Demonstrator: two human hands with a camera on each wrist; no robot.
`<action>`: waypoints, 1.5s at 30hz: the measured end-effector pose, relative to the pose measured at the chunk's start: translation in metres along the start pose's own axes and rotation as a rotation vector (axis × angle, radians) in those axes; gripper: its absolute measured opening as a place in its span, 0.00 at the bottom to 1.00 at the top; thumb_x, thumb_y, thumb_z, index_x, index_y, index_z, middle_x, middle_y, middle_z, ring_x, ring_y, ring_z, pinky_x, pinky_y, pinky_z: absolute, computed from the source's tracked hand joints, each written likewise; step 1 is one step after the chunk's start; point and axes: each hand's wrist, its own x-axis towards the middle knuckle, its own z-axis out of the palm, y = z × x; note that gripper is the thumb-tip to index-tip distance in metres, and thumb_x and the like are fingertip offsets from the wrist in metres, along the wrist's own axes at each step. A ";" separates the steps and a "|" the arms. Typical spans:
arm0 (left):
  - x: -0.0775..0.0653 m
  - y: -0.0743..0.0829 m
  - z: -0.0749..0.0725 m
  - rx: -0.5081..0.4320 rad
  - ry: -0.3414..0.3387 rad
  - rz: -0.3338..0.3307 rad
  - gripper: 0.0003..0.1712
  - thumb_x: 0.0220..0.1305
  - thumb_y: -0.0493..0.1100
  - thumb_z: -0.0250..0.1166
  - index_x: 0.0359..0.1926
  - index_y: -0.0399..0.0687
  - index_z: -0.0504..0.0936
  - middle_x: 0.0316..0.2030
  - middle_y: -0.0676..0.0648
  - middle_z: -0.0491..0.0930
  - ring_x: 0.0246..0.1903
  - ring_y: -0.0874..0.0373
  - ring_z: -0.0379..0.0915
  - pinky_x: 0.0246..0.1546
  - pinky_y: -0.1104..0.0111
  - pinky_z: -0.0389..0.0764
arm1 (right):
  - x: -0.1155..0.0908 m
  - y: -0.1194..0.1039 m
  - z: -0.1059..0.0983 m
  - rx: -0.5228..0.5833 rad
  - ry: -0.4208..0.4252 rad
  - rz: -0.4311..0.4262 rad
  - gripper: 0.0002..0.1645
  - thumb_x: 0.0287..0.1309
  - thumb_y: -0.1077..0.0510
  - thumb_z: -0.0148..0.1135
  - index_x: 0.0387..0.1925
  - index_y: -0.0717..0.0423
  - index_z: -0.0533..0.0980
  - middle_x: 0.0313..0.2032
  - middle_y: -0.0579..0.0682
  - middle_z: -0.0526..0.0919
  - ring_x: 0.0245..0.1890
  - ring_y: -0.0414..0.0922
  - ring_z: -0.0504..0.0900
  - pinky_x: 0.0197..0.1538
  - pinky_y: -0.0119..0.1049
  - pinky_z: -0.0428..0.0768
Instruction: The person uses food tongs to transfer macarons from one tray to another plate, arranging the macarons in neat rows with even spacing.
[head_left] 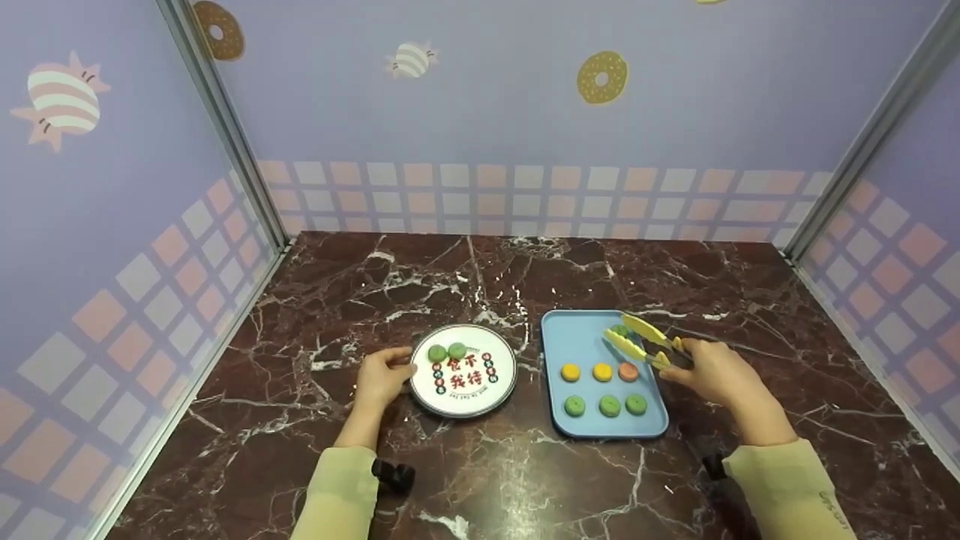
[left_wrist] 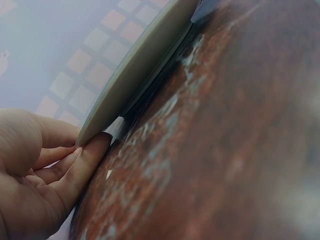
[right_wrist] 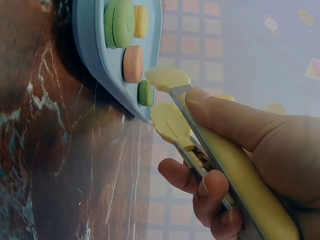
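Note:
In the head view, my left hand (head_left: 381, 381) holds the left rim of a round white plate (head_left: 421, 384) with red lettering. The left wrist view shows thumb and fingers pinching the plate's edge (left_wrist: 102, 107). Two green macarons (head_left: 437, 353) lie near its far left rim. My right hand (head_left: 709, 373) grips yellow tongs (head_left: 643, 328) by the handles, seen close in the right wrist view. The spread tips of the tongs stand on either side of a green macaron (head_left: 619, 330) at the far right of a blue tray (head_left: 574, 337).
Two yellow macarons (head_left: 602, 373) and an orange-pink one (head_left: 628, 372) form a row on the tray, with three green macarons (head_left: 610, 406) in front of them. The dark marbled table (head_left: 360, 300) is bounded by patterned walls (head_left: 487, 112) at the back and sides.

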 end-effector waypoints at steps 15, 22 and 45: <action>0.000 0.000 0.000 0.021 0.012 0.016 0.22 0.62 0.33 0.69 0.57 0.32 0.84 0.50 0.31 0.86 0.48 0.41 0.85 0.35 0.67 0.87 | 0.000 -0.004 0.001 -0.027 -0.023 -0.027 0.25 0.62 0.44 0.71 0.42 0.64 0.79 0.26 0.51 0.79 0.27 0.47 0.74 0.30 0.42 0.69; 0.000 0.000 0.001 0.011 0.016 0.015 0.22 0.61 0.33 0.69 0.57 0.32 0.84 0.50 0.31 0.86 0.48 0.41 0.86 0.35 0.68 0.88 | 0.000 -0.004 0.001 -0.027 -0.040 -0.015 0.27 0.62 0.45 0.71 0.46 0.66 0.80 0.30 0.55 0.83 0.29 0.48 0.76 0.32 0.46 0.73; -0.001 0.001 0.002 -0.048 -0.010 -0.019 0.22 0.64 0.32 0.68 0.59 0.31 0.82 0.52 0.30 0.84 0.47 0.42 0.85 0.34 0.66 0.90 | -0.002 -0.002 0.000 -0.027 -0.036 -0.023 0.31 0.64 0.46 0.70 0.56 0.68 0.79 0.36 0.58 0.87 0.30 0.47 0.77 0.34 0.46 0.75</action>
